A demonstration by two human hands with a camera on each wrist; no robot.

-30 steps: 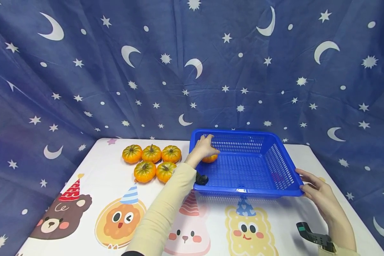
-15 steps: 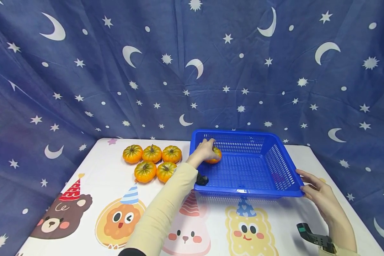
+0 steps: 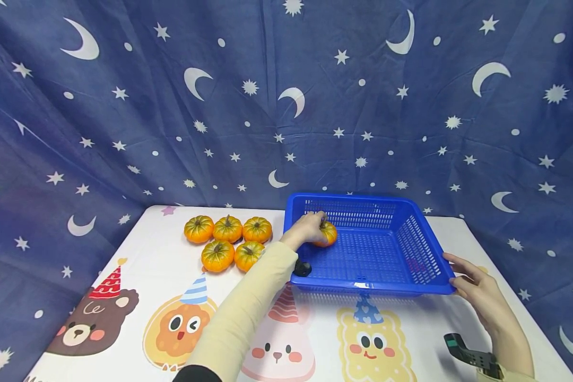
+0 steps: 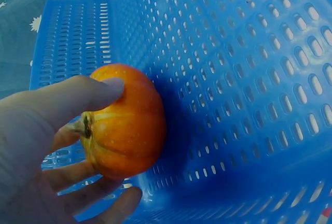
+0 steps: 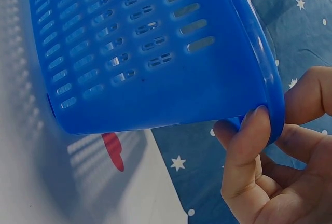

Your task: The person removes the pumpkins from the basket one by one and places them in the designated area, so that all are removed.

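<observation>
Inside the blue plastic basket [image 3: 363, 287], near its left wall, my left hand [image 3: 307, 228] holds a small orange pumpkin [image 3: 330, 234]. The left wrist view shows the thumb across one side of that pumpkin [image 4: 129, 125] and the other fingers along its opposite side, its stem toward the palm. My right hand [image 3: 482, 292] grips the basket's right rim near the front corner. Up close in the right wrist view, the thumb and fingers of the right hand [image 5: 282, 172] pinch the rim [image 5: 270, 86] from both sides.
Left of the basket several more small pumpkins [image 3: 217, 256] sit in two rows on the white, cartoon-printed tablecloth [image 3: 324, 339]. A dark blue curtain [image 3: 248, 106] with moons and stars hangs behind the table and along its sides.
The left hand has shifted slightly right and toward me inside the basket, and the pumpkin has come along with it. My right hand has kept its hold on the rim.
</observation>
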